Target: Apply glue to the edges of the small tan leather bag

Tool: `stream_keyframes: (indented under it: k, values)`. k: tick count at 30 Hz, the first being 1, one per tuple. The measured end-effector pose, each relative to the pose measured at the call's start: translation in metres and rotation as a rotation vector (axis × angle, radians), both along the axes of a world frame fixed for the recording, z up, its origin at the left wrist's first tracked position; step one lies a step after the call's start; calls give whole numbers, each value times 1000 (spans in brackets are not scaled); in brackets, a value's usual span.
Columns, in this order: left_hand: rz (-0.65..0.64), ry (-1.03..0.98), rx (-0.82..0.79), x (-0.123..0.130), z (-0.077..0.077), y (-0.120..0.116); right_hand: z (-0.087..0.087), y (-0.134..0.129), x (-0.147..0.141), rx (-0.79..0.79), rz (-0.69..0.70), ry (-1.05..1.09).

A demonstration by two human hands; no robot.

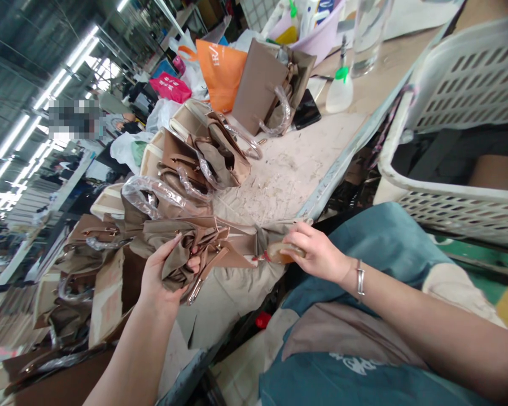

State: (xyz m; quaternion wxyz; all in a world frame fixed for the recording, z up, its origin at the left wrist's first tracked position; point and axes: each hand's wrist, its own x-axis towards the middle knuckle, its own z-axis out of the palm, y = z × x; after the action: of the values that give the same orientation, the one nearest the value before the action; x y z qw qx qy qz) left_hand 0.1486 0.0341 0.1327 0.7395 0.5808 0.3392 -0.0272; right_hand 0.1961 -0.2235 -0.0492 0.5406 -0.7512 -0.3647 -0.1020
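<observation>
In the head view, the two hands are apart, each closed on something. The left hand grips the bunched olive-grey lining of a brown bag, which lies at the near edge of the counter. The right hand is clamped around a small bottle of amber liquid, its reddish tip at the bag's right end; whether the tip touches the bag, I cannot tell.

Along the counter's far edge runs a row of brown bags, several with handles wrapped in clear plastic. Farther along the counter, away from the hands, stand another brown bag, an orange bag and a lilac basin. A white squeeze bottle with a green collar stands between a dark flat object and the near edge. Beside that edge is a white slatted basket.
</observation>
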Motion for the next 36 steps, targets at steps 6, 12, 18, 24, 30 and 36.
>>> stream_keyframes:
  k: [6,12,18,24,30,36]
  values:
    - [4,2,4,-3,5,-7,4,-7,-5,7,-1,-122]
    - [3,-23,29,1,3,-10,-1,-6,-3,-72,-44,-209]
    - [18,-36,46,3,0,-11,1,-6,-4,-7,21,-172]
    - [1,-47,29,4,-3,-6,1,-3,-1,-62,-90,-185]
    - [-10,-31,16,7,-5,-3,4,5,16,-67,-187,-168]
    - [-27,-24,32,11,-5,-3,0,8,20,-30,-166,-46]
